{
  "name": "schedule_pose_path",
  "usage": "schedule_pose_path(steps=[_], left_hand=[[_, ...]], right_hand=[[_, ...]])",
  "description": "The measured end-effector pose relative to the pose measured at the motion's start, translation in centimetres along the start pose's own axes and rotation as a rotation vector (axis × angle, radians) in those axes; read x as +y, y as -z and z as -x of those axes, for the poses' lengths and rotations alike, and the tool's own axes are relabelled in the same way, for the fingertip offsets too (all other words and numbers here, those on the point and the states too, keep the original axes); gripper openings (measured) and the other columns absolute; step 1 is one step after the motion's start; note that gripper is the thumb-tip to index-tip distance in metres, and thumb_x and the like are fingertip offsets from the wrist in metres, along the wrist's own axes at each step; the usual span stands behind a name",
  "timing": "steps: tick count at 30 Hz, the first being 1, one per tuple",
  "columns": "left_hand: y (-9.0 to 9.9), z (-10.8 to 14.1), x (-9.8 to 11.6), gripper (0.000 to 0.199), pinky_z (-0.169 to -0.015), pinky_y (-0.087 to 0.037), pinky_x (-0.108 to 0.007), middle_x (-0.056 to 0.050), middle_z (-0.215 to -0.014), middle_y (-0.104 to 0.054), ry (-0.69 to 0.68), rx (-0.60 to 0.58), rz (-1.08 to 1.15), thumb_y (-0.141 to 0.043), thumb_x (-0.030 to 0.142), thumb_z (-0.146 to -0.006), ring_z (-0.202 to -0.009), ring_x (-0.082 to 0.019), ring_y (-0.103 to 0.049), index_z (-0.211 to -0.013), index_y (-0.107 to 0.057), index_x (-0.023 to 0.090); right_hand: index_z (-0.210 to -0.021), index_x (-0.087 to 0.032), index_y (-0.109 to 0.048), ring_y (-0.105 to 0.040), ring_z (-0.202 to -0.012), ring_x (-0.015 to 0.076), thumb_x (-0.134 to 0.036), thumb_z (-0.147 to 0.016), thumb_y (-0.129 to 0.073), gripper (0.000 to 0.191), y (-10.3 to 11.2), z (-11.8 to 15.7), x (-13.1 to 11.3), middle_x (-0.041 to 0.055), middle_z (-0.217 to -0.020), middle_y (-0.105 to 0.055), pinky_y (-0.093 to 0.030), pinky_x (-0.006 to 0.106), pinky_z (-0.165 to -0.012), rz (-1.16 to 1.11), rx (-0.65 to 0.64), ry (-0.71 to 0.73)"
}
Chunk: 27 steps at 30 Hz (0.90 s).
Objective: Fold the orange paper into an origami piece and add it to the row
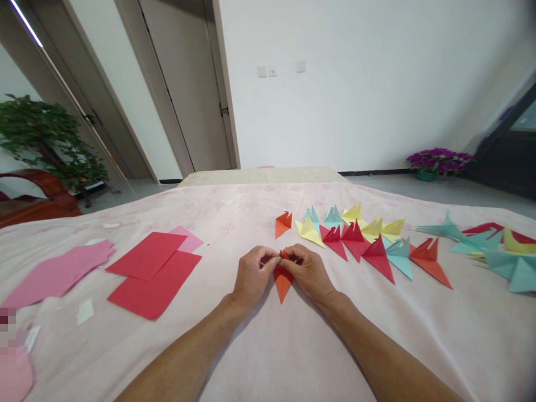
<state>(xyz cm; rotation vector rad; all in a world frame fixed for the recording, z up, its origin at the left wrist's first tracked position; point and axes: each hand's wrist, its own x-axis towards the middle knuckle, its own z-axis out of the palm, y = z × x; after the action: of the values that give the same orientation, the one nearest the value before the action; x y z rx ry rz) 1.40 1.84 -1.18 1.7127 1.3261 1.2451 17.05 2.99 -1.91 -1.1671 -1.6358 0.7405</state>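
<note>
Between my two hands, over the middle of the cloth, is an orange folded paper crane (283, 283), its pointed end toward me. My left hand (256, 272) pinches the upper part from the left with thumb and fingertips. From the right, my right hand (308, 269) pinches the same upper part, and the thumbs nearly meet. The fingers hide most of the paper's top. Just beyond my hands stands another orange paper crane (283, 223). A red paper crane (334, 240) and a yellow one (309, 231) are near my right hand.
Several more cranes, such as a blue one (400, 255), stand to the right, with larger blue folded pieces (515, 268) farther over. Red square sheets (157, 287) and pink sheets (62, 273) lie on the left. A pale pink patterned cloth (268, 357) covers the surface.
</note>
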Motion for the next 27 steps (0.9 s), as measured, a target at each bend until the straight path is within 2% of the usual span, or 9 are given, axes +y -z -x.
schedule_pose_path(steps=[6, 13, 22, 27], left_hand=[[-0.2, 0.0, -0.1, 0.010, -0.056, -0.043, -0.022, -0.001, -0.078, -0.068, 0.018, 0.007, 0.034, -0.064, 0.029, -0.083, -0.060, -0.011, -0.057, -0.083, -0.065, 0.019], [-0.1, -0.1, 0.1, 0.011, -0.059, -0.045, -0.023, -0.001, -0.079, -0.068, -0.033, 0.019, -0.039, -0.065, 0.029, -0.082, -0.064, -0.012, -0.059, -0.078, -0.066, 0.019], [-0.3, -0.4, 1.5, 0.018, -0.063, -0.045, -0.025, -0.001, -0.077, -0.069, -0.023, 0.089, -0.141, -0.061, 0.035, -0.085, -0.066, -0.013, -0.061, -0.075, -0.065, 0.020], [-0.3, -0.6, 1.6, 0.019, -0.064, -0.045, -0.025, -0.001, -0.077, -0.070, 0.018, 0.035, -0.075, -0.060, 0.035, -0.085, -0.067, -0.014, -0.062, -0.076, -0.065, 0.020]], right_hand=[[-0.071, -0.019, -0.067, -0.054, -0.068, 0.0132, -0.021, -0.078, -0.064, 0.008, -0.1, 0.1, 0.0, -0.0013, -0.072, -0.061, -0.040, 0.025, -0.062, -0.018, 0.006, 0.015], [-0.072, -0.019, -0.067, -0.055, -0.068, 0.0139, -0.023, -0.077, -0.065, 0.007, -0.2, 0.1, 0.3, -0.0012, -0.072, -0.062, -0.041, 0.025, -0.063, -0.014, 0.013, 0.003], [-0.070, -0.020, -0.069, -0.057, -0.067, 0.0135, -0.020, -0.079, -0.061, 0.012, 0.1, 0.1, -0.4, -0.0011, -0.070, -0.062, -0.041, 0.025, -0.063, 0.059, -0.011, 0.048], [-0.075, -0.020, -0.071, -0.058, -0.068, 0.0138, -0.023, -0.078, -0.064, 0.008, 0.0, 0.1, -0.3, -0.0009, -0.073, -0.065, -0.042, 0.025, -0.064, 0.043, 0.003, 0.017]])
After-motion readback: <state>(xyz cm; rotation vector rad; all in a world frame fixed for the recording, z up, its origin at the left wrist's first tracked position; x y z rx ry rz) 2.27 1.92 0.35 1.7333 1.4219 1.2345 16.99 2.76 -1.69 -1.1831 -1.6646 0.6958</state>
